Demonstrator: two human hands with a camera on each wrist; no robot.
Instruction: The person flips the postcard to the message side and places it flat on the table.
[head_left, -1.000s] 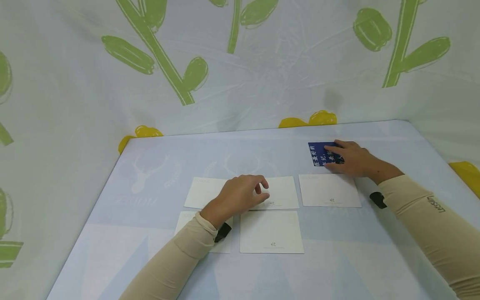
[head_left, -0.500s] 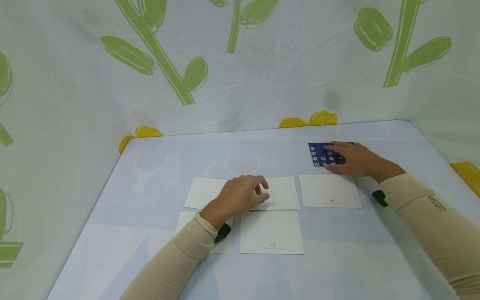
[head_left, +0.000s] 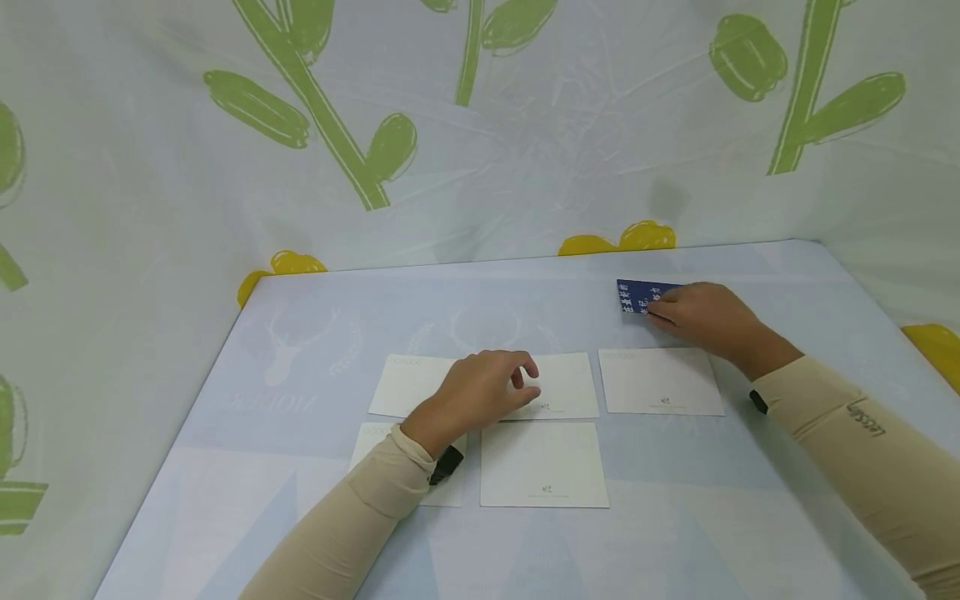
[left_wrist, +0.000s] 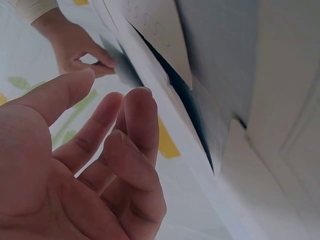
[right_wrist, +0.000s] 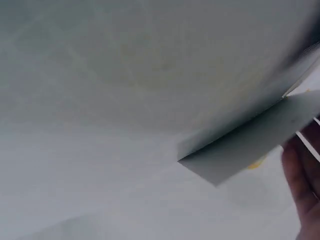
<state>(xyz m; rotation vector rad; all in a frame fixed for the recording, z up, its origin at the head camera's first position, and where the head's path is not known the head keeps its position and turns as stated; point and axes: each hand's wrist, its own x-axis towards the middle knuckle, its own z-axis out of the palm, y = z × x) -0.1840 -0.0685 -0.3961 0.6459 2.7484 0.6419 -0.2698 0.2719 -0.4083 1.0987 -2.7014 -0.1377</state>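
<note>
My right hand (head_left: 708,321) pinches the near edge of a dark blue card (head_left: 636,296) printed with white Chinese characters, at the table's far right. The card's pale underside (right_wrist: 245,142) shows in the right wrist view; that card is tilted, its near side lifted off the table. Over the white cards hovers my left hand (head_left: 476,387), fingers loosely curled, with nothing in them. Around it lie a top-left card (head_left: 401,383), a top-middle card (head_left: 566,387) and two lower ones, the right of these fully visible (head_left: 543,458). My left forearm hides part of the lower-left card (head_left: 371,437).
Another white card (head_left: 660,379) lies just in front of my right hand. The pale blue table (head_left: 247,417) has faint deer prints. Behind it rises a white curtain (head_left: 555,150) with green leaf and yellow patterns.
My right hand went from lying flat over the blue card to pinching its near edge and raising it, so the card now tilts. The left hand has stayed put.
</note>
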